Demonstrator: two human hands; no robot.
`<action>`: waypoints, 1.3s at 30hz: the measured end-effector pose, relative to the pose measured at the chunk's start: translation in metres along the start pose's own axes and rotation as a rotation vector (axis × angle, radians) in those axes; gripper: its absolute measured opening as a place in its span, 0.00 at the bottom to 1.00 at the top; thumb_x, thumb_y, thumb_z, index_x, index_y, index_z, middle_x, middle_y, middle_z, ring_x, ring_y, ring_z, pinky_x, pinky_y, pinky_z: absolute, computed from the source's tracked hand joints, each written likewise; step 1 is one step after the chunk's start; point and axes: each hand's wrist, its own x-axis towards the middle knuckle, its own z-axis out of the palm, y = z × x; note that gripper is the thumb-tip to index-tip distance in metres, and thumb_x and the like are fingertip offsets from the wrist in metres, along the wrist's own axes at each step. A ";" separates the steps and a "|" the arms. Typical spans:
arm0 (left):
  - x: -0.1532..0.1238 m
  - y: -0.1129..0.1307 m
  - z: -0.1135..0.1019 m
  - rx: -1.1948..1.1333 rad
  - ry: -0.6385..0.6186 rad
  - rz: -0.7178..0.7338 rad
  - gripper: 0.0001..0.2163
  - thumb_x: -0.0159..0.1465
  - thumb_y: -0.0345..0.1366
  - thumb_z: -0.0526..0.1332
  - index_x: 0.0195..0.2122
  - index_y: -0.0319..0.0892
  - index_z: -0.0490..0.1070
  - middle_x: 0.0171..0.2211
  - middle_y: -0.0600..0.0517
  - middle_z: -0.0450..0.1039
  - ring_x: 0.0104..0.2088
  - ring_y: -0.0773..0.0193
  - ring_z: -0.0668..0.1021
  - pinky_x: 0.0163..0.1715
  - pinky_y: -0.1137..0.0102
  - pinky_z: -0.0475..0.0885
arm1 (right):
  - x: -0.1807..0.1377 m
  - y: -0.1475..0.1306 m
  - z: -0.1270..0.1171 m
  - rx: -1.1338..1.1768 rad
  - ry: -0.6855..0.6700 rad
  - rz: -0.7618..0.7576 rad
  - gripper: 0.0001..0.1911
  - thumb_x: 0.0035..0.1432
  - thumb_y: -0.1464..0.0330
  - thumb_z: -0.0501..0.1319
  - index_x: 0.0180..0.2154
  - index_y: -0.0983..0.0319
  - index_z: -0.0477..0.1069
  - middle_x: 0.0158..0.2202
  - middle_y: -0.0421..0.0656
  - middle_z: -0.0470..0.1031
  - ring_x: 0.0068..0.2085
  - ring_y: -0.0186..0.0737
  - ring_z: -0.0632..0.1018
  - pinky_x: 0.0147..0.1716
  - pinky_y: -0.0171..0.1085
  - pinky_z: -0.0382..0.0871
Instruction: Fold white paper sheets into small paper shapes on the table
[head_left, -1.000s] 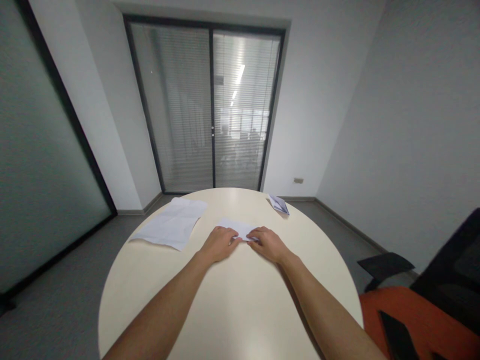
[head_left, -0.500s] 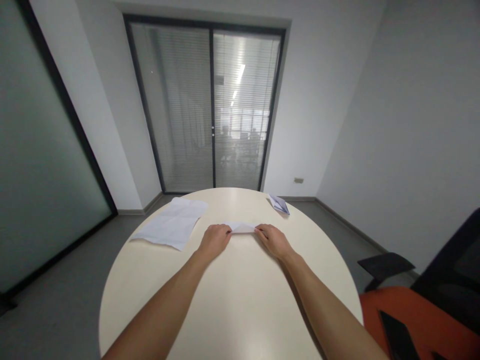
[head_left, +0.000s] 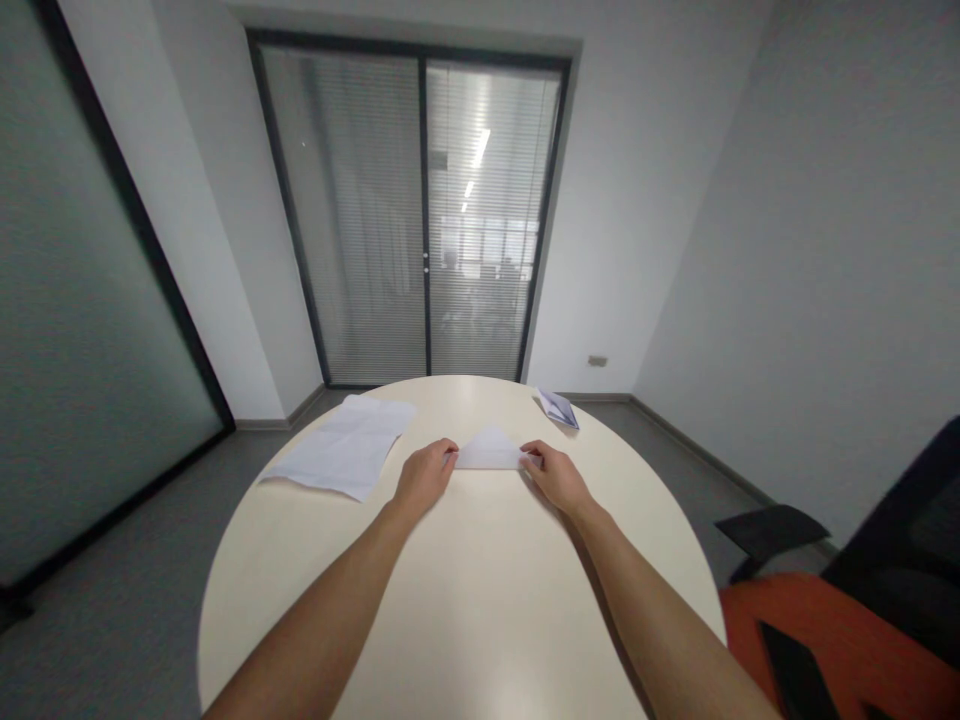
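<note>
A folded white sheet of paper (head_left: 489,452) lies near the middle of the round table, its upper part coming to a point away from me and its straight edge facing me. My left hand (head_left: 427,478) pinches its left end between thumb and fingers. At the right end, my right hand (head_left: 555,476) has its thumb and curled fingers closed on the paper. Both ends of the sheet are partly hidden by the fingers.
A larger creased white sheet (head_left: 341,447) lies flat at the left of the cream table (head_left: 465,600). A small folded paper piece (head_left: 558,408) sits near the far right edge. An orange chair (head_left: 825,640) with black armrests stands at the right.
My hands have moved slightly apart along the paper. The sheet now shows a pointed triangular shape, where before only a narrow strip was seen between the hands.
</note>
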 end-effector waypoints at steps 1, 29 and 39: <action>0.000 -0.001 0.001 -0.014 0.004 -0.004 0.09 0.69 0.35 0.56 0.47 0.46 0.73 0.44 0.51 0.80 0.44 0.59 0.80 0.44 0.68 0.70 | 0.000 0.000 0.000 0.007 0.014 0.009 0.13 0.62 0.62 0.57 0.44 0.59 0.75 0.40 0.45 0.81 0.39 0.44 0.79 0.39 0.38 0.68; -0.003 0.004 0.001 0.158 -0.119 -0.065 0.13 0.66 0.40 0.60 0.51 0.49 0.71 0.40 0.49 0.80 0.41 0.55 0.81 0.40 0.66 0.71 | 0.002 0.016 0.007 0.048 0.119 0.167 0.29 0.58 0.68 0.60 0.62 0.59 0.61 0.47 0.47 0.77 0.36 0.41 0.78 0.41 0.41 0.71; -0.004 0.012 0.002 0.199 -0.091 0.034 0.14 0.65 0.37 0.61 0.52 0.46 0.73 0.52 0.46 0.76 0.53 0.52 0.75 0.53 0.59 0.69 | -0.009 -0.029 0.008 -0.114 -0.104 -0.344 0.21 0.68 0.62 0.55 0.58 0.60 0.72 0.61 0.51 0.71 0.60 0.49 0.71 0.62 0.48 0.62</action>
